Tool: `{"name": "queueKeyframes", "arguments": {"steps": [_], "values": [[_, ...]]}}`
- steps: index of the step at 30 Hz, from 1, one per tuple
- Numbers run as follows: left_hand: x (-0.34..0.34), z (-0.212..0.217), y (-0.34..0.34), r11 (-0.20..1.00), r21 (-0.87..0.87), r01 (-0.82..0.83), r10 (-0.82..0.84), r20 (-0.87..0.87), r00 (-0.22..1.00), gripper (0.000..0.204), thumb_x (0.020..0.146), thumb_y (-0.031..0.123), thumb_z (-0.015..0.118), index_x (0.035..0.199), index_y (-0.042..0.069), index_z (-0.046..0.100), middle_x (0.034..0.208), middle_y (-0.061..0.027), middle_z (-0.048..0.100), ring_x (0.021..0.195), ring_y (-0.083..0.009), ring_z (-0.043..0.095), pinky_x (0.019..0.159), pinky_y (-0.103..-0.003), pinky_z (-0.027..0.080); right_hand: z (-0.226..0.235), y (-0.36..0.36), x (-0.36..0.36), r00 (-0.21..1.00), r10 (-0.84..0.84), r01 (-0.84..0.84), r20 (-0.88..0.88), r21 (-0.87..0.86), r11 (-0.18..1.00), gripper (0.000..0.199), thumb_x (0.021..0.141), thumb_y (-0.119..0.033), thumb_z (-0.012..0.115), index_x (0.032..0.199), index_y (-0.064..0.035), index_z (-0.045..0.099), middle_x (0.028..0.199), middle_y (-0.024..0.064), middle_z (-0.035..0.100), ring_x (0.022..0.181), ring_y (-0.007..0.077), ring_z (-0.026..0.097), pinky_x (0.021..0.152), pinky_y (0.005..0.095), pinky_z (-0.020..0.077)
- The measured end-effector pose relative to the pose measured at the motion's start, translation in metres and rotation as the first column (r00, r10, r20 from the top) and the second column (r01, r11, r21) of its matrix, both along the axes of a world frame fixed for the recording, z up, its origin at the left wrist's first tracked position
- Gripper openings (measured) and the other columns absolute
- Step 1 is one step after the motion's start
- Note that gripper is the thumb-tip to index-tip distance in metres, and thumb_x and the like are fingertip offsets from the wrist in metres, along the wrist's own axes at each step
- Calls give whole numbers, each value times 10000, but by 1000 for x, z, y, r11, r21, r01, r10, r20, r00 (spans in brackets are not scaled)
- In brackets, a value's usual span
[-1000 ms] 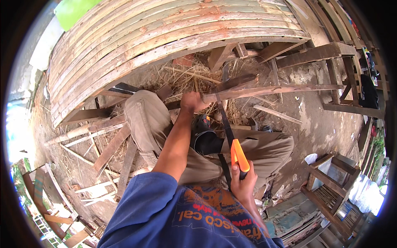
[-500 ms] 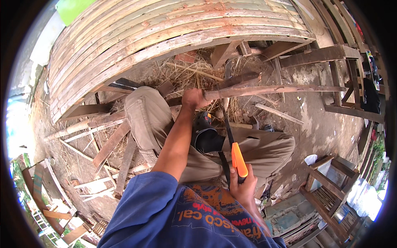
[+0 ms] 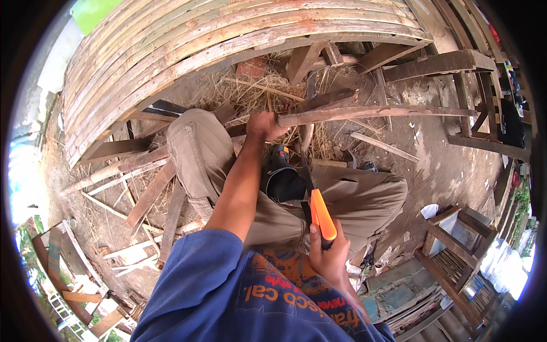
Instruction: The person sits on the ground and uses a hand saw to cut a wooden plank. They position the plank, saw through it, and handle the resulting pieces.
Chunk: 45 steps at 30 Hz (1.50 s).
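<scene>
My left hand [image 3: 266, 126] is closed round the left end of a long, rough wooden batten [image 3: 376, 114]. The batten runs to the right, toward a wooden frame. In my right hand [image 3: 331, 253] is a handsaw [image 3: 322, 214] with an orange and black handle, held low near my shirt. Its narrow dark blade points away from me and reaches the batten's underside, just right of my left hand. Whether the teeth touch the wood I cannot tell. A dark shoe [image 3: 278, 161] is below the batten, between my bent legs.
A slatted wooden platform [image 3: 228, 51] spans the far side. Straw [image 3: 250, 94] and scrap wood strips [image 3: 384, 147] litter the dirt floor. Loose boards [image 3: 151, 194] lie at my left. A wooden frame [image 3: 439, 71] stands far right, and a small wooden stool-like piece [image 3: 453, 245] is near right.
The saw and my right hand have moved slightly away from me and to the left. My left hand stays on the batten; the whole view has shifted a little.
</scene>
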State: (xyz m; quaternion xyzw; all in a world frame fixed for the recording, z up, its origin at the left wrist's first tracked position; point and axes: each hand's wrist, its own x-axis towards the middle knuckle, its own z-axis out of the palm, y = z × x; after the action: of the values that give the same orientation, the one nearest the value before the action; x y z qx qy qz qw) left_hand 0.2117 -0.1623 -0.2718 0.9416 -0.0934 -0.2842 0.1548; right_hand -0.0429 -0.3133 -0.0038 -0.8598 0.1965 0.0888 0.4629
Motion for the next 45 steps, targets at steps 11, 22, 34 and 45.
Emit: {"name": "queueKeyframes", "arguments": {"steps": [11,22,34,45], "values": [[1,-2,2,1000,-22,9,-8,59,998,701,666,651,759,1025,49,766,1067,-210,731,1030,-342,708,930,-425,547,-16,-17,-29,1000,22,-22,-3,7,1000,242,946,-187,703,961,20,577,675,180,651,603,338,694,576,365,513],[-7,-10,-5,999,40,-32,30,46,999,798,685,697,723,1180,73,690,1190,-180,683,1157,-329,640,1025,-450,462,-30,-31,-43,968,-166,230,-187,401,887,354,987,-199,661,710,2,573,568,-57,469,541,38,382,455,288,303],[-19,10,-7,998,55,-2,4,-33,999,737,716,662,687,1151,68,718,1183,-173,702,1116,-318,674,975,-420,523,-11,-35,-43,998,-46,54,-50,179,982,310,952,-169,660,727,30,585,543,60,515,545,83,435,478,338,362],[-18,-2,-4,999,12,-49,49,24,999,673,688,636,720,1029,57,759,1027,-197,737,1020,-348,704,937,-427,543,-57,-33,-21,999,-8,15,-51,139,990,380,947,-187,676,660,14,528,503,65,438,508,96,371,453,353,316]]}}
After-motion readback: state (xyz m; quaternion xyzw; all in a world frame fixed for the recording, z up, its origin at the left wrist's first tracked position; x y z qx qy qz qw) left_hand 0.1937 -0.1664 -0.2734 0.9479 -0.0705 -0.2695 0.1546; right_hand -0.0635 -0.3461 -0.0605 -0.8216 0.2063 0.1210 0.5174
